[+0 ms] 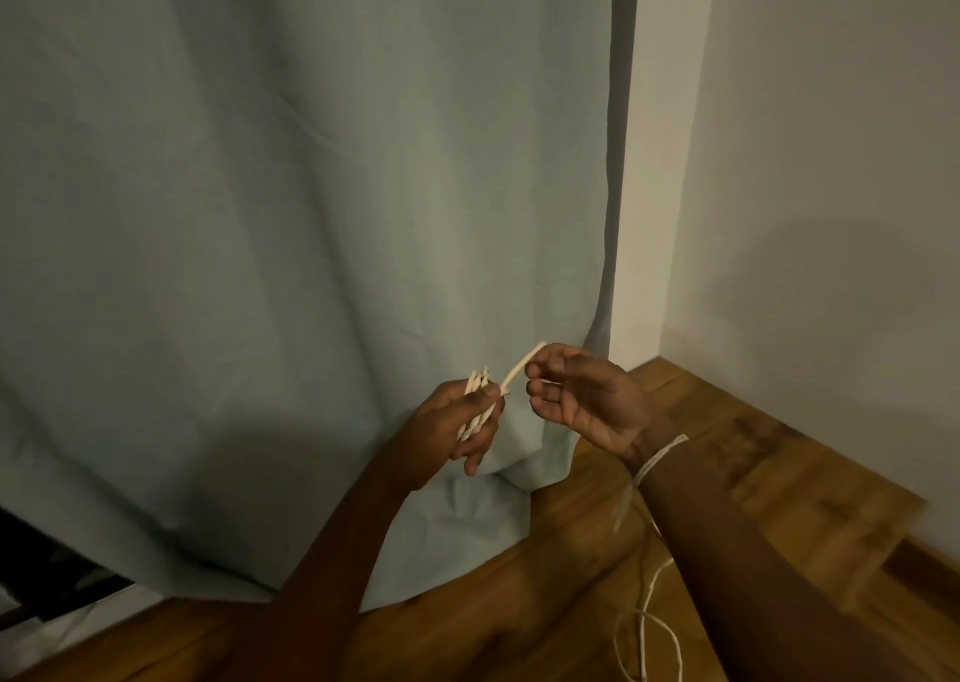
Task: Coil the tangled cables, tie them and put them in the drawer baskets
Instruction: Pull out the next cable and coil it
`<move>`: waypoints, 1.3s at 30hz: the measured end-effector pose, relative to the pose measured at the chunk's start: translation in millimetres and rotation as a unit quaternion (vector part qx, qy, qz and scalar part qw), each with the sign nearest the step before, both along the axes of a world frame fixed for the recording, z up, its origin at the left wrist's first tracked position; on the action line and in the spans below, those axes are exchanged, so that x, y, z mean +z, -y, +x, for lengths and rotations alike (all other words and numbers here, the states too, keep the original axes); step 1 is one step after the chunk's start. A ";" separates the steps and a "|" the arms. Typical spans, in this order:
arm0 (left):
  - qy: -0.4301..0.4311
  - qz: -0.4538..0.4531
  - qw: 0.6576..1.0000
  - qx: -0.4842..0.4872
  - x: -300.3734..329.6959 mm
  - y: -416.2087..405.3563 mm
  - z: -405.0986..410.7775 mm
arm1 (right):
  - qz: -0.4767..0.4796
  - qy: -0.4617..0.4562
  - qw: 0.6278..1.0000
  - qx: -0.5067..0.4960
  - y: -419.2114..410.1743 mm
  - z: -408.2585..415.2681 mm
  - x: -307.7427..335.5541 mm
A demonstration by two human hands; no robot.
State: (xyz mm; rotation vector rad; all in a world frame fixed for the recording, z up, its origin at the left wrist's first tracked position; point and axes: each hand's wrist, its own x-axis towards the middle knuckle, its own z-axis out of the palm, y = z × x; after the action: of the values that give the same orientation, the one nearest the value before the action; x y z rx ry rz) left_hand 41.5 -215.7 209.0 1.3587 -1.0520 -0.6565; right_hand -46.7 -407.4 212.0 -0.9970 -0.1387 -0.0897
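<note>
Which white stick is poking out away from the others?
The one the right hand pinches at its tip: this white tie slants up to the right, while the other ties stay bunched together in the left hand.

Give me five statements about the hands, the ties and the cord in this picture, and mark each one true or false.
1. The left hand grips a bundle of white ties. True.
2. The right hand holds a pair of scissors. False: its fingers pinch the end of one white tie that sticks out of the bundle.
3. A white cord is looped round the right wrist and trails down to the wooden floor. True.
4. The hands work over an open drawer basket. False: no basket is in view, only floor and a pale curtain.
5. The curtain hangs clear of the floor. False: its hem lies bunched on the floor.
</note>
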 end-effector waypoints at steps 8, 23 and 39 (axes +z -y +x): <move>-0.182 -0.081 0.974 -0.107 3.7 -0.5 1.6 | -0.436 0.144 0.856 -0.238 -27.6 -3.4 12.2; -0.244 -0.021 0.969 -0.001 -42.5 16.5 -5.3 | -0.413 0.111 0.776 -0.464 -62.5 -12.7 -59.1; -0.268 0.131 0.942 0.155 -99.2 122.0 -34.1 | -0.299 -0.117 0.900 -0.296 50.0 -43.6 -136.8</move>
State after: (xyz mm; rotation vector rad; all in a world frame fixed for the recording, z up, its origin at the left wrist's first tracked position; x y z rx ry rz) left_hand 7.4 -337.7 109.8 1.4202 -0.3110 -0.8833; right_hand -90.3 -457.4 75.2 -1.6336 0.3909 -0.5050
